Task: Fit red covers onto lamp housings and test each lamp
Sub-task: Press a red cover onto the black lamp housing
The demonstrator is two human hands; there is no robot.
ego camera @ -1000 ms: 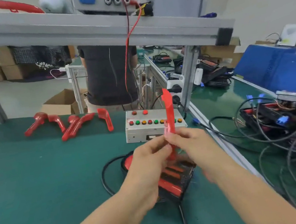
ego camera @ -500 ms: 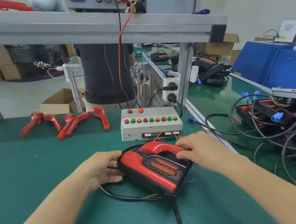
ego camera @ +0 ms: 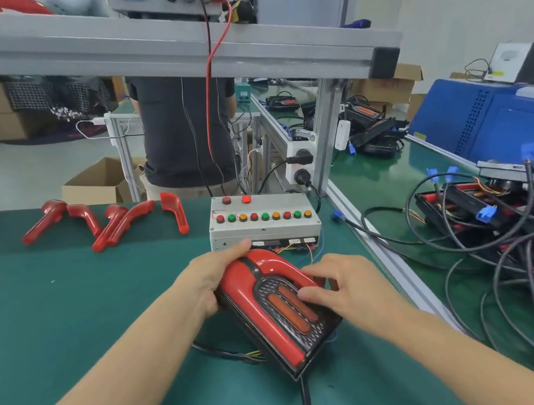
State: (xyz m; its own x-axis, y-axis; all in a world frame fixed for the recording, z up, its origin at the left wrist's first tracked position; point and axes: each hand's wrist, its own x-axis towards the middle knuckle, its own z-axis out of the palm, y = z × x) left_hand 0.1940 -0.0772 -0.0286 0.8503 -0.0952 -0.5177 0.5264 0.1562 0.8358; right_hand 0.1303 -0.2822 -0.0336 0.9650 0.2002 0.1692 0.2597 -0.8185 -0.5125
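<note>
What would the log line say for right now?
step: seating red cover | lamp housing on table | left hand grips side | right hand presses top

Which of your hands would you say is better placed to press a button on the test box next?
Probably the right hand: its fingers merely rest on the lamp, whereas the left hand grips it, steadying it.

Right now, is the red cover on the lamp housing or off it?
On: the red cover lies along the lamp housing, held by the left hand and right hand.
</note>
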